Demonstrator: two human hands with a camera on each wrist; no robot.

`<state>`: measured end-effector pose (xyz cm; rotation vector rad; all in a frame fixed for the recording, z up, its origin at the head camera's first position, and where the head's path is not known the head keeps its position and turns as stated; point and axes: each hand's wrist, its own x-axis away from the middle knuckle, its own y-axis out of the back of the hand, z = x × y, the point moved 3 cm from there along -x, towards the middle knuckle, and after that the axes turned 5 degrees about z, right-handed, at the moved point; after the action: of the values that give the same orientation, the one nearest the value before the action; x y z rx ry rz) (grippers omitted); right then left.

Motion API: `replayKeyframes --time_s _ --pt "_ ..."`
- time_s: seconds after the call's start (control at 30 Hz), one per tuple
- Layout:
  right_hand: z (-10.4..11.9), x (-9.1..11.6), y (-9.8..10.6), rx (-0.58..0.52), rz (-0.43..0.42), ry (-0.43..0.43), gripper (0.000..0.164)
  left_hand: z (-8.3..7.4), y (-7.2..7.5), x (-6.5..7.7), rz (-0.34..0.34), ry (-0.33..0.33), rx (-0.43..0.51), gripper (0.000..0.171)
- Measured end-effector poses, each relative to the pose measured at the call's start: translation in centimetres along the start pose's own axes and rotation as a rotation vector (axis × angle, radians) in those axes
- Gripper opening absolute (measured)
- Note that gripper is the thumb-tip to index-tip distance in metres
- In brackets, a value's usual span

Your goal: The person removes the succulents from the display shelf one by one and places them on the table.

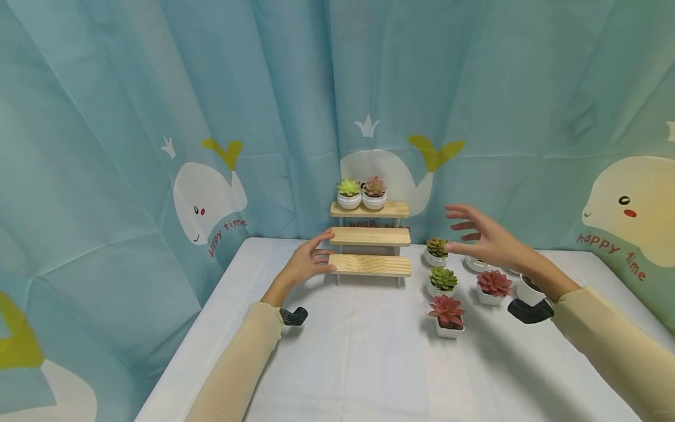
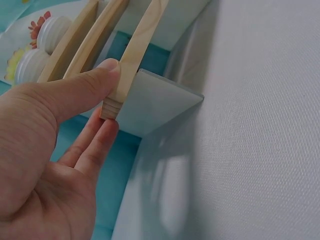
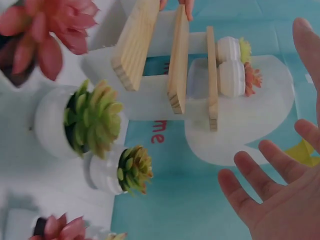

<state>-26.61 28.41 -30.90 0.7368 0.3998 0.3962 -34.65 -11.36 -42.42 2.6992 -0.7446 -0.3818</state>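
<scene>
A three-tier wooden shelf stand (image 1: 371, 265) with pale supports stands at the table's back. My left hand (image 1: 306, 261) holds the left end of its lowest board; in the left wrist view the thumb lies on one side of the board (image 2: 132, 60) and fingertips touch the other. On the top tier sit a light-green potted succulent (image 1: 349, 193) and a pink potted succulent (image 1: 374, 194), side by side at the left. My right hand (image 1: 487, 239) hovers right of the stand, fingers spread, holding nothing. Near it stands a dark-green potted succulent (image 1: 437, 248).
More potted succulents stand right of the stand: a green one (image 1: 443, 279), a red one (image 1: 447, 313) in front and another red one (image 1: 494, 285). A white pot (image 1: 529, 291) is partly behind the right arm. A blue whale-print curtain (image 1: 295, 117) hangs behind the table (image 1: 316, 363).
</scene>
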Motion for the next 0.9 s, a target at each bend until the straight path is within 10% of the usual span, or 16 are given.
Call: replayKeyframes --time_s 0.9 --pt "0.5 -11.8 -3.5 -0.045 -0.071 -0.098 0.087 0.0 0.1 0.0 -0.003 -0.007 0.003 0.083"
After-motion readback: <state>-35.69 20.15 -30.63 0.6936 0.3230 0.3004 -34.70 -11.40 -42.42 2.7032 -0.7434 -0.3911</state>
